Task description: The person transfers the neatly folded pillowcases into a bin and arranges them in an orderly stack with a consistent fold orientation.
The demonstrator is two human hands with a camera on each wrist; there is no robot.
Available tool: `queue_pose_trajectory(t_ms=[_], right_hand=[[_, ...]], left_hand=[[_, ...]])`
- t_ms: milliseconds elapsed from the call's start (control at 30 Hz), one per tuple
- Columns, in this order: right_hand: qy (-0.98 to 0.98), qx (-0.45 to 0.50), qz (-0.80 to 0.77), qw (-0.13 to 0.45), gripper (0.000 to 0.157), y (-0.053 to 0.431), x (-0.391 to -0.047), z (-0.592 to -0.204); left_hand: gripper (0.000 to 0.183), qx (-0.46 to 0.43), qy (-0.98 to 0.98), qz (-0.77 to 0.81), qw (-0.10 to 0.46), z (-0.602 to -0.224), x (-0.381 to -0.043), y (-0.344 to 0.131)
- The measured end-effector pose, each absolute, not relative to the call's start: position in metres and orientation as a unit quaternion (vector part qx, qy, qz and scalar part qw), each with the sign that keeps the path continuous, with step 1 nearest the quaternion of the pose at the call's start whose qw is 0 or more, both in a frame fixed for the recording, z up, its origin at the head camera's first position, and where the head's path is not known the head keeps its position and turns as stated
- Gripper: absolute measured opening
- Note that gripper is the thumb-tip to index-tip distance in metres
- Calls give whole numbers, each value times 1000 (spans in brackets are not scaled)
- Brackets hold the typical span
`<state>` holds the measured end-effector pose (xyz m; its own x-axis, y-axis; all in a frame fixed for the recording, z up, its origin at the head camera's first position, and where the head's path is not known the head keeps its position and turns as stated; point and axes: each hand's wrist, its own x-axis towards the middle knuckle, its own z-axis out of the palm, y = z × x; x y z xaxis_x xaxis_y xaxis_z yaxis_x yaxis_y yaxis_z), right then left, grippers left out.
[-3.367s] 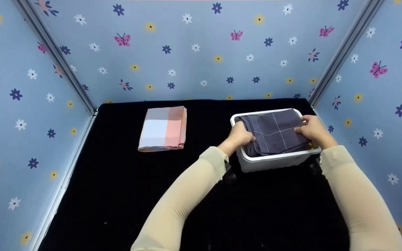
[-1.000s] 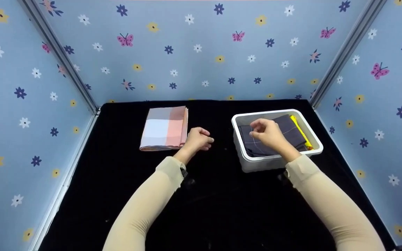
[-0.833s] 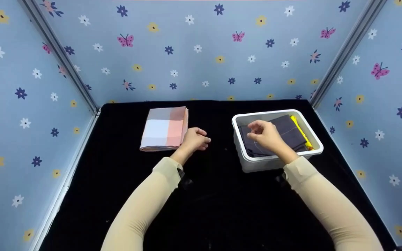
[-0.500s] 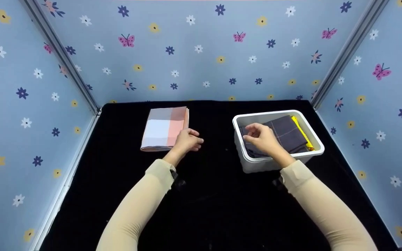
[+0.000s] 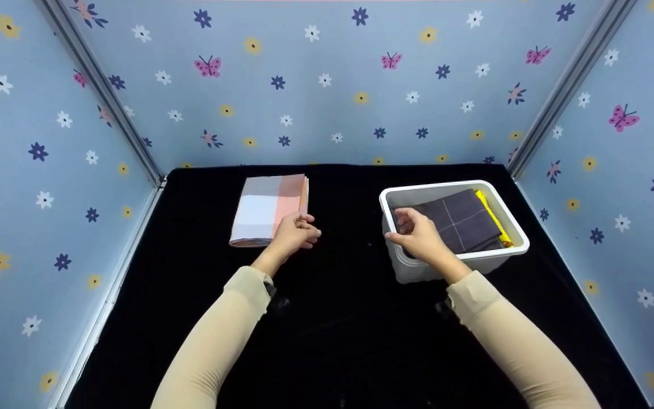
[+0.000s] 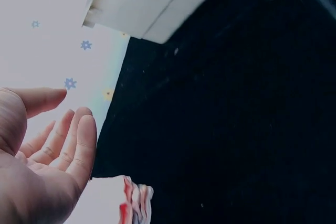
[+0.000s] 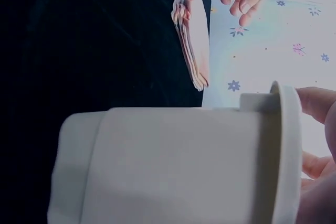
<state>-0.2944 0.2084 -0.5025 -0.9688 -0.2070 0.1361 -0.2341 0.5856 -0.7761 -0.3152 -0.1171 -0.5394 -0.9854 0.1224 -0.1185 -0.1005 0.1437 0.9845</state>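
A folded checked cloth in white, grey and salmon pink lies at the left of the black surface. My left hand hovers over its right edge with loosely bent fingers and nothing in them. In the left wrist view that hand has its palm turned up, thumb apart from the fingers. A white plastic bin stands at the right. It contains a folded dark grey cloth with thin pale lines. My right hand, empty and loosely curved, is over the bin's left end, fingertips near the rim.
Inside the bin, a bright yellow item shows along the right side of the grey cloth. Walls with flower and butterfly prints enclose the black-covered table at the back and both sides.
Earlier both hands held the grey cloth at the bin; it now lies lower inside, released. The left hand has moved left to the checked cloth, and the right hand drifts left over the bin.
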Motion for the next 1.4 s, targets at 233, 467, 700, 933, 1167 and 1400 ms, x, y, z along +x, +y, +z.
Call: queue_pose_trajectory(t_ms=[233,467,700,933,1167,1400], right_hand=[[-891,127,436,-1,64,206,-291,-504],[-890,136,435,6,60,206,-292,-510],[-890,135,435,15,57,206,-293,-512],[-886,133,444,14,58,205,-294,-513],[-883,139,448,19,58,206,-294,-513],[-881,144,451,25,57,208,-293,-515]], left_hand=[[42,14,767,638,65,-549,-317,-136],[46,2,783,620,53,-557,-318,-157],[45,-3,802,597,29,-561,-321,-181],[45,-10,810,587,-3,-566,-324,-208],[44,-4,836,547,-46,-576,-327,-231],[45,-17,842,533,-78,-587,-328,-248]])
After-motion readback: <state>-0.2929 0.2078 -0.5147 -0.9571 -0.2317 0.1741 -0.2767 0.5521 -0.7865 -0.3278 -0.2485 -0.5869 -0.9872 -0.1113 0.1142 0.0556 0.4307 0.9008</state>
